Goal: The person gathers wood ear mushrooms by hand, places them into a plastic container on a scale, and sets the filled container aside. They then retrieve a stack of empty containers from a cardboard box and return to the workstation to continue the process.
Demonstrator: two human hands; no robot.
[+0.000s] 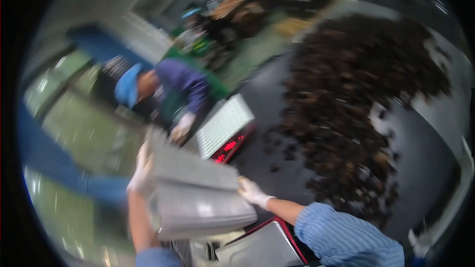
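Two hands close on a blurred grey stack point(198, 200) — left hand point(141, 175) on one side, right hand point(253, 193) on the other — above the bench point(420, 158), near a scale point(225, 126).

worktop point(420, 153): dark grey, blurred | heap of dark brown pieces point(356, 84): spread across far side | scale point(225, 127): red digits lit, beside heap | second scale point(262, 247): near edge

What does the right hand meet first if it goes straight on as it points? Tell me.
The grey stack: the right hand points left at its edge and seems to touch it, though blur hides the contact.
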